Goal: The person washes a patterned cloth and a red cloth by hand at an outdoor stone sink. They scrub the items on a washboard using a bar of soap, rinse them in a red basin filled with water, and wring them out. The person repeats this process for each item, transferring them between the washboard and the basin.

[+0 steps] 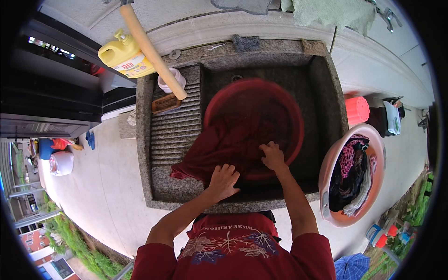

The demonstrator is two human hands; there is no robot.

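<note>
Seemingly midway: dark red cloth (205, 150) partly in red basin (301, 126)
Left hand (224, 182), right hand (272, 156) loosely curled, grip unclear; clothes (349, 179) in pink tub (326, 184) at right, finished or waiting, unclear

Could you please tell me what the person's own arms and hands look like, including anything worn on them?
The left hand and right hand wear no gloves, and both forearms are bare, with no watch or bracelet visible. The short sleeves are dark red, like the shirt, which bears white and blue leaf shapes.
</note>
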